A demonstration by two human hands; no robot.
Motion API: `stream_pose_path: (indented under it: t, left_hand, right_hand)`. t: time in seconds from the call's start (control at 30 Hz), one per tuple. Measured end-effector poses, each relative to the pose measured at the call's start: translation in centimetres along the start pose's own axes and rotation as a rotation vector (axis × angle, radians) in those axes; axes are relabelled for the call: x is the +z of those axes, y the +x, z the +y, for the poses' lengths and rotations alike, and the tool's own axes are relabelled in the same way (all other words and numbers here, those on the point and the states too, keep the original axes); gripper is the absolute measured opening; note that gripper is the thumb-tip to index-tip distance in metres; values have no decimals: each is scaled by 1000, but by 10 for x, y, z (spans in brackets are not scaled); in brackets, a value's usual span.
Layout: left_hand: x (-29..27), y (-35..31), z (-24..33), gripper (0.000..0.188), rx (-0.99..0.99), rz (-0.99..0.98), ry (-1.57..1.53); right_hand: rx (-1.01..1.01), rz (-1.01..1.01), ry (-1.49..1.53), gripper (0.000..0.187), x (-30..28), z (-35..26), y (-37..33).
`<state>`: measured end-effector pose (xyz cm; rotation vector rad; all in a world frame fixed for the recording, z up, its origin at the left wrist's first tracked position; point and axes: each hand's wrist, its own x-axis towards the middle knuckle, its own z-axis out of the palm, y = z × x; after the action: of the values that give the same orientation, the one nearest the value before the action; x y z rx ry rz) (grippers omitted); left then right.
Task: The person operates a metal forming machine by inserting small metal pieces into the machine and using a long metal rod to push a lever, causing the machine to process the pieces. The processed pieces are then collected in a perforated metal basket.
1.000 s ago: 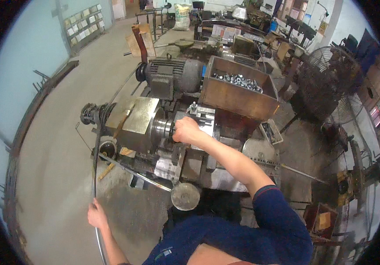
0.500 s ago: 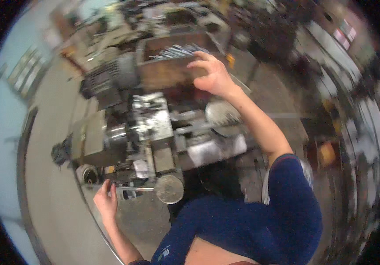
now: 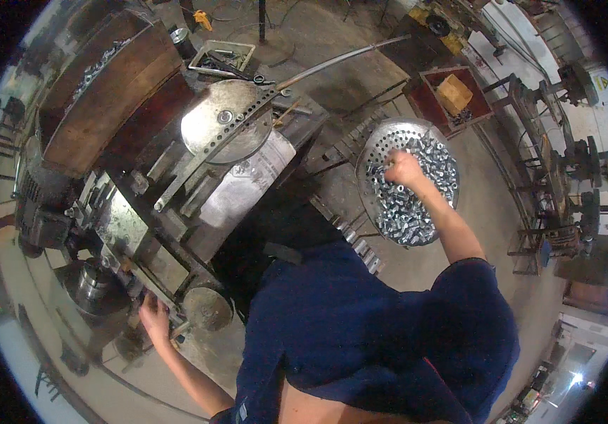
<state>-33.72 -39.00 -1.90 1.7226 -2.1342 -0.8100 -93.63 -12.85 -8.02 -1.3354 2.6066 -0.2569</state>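
Note:
My right hand (image 3: 404,169) reaches over a round perforated metal basin (image 3: 386,132), and its fingers are curled in at the heap of small metal sleeves (image 3: 410,212). Whatever those fingers hold is hidden. On the left, my left hand (image 3: 154,318) is at the front of a lathe-like machine (image 3: 124,225), near its round handwheel (image 3: 208,309) and chuck (image 3: 94,283). The fingers of that hand are bent together against the machine; what is between them is too small to make out.
A deep metal bin (image 3: 106,99) with metal parts stands at far left. A long perforated lever (image 3: 237,127) crosses a round plate (image 3: 205,116). A tool tray (image 3: 223,56) lies behind. Farther right is a red crate (image 3: 473,113) holding a box.
My view has turned to the right. My right hand has gone from near the bin to the basin of sleeves, and its fingers have closed. The left hand stays at the machine.

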Motion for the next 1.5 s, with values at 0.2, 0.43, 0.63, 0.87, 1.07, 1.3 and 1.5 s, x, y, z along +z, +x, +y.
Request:
stream_pose_path:
  t: [0.2,0.43,0.63,0.87,1.07,1.3,1.5]
  left_hand:
    - [-2,-2,-4,23,24,9,138]
    - [1,-3,-29,27,18,71,254]
    - [-33,-31,0,23,-24,63,152]
    - [-119,-126,-42,23,-195,494,305]
    - [-152,-214,-56,25,-582,523,466]
    - [-101,-282,-74,34,-802,484,120]
    - [-64,-289,-98,33,-835,610,199]
  right_hand:
    - [-85,-222,-94,23,34,18,16]
    - [28,-218,-145,24,22,-15,31]
    - [-211,-60,-215,14,22,16,47]
    - [-606,-35,524,18,-81,-186,94]
    - [-1385,-211,683,28,-82,-464,61]
    - [-1523,-135,-37,21,-14,-618,43]
    - [-1517,-321,271,19,-1,-634,39]
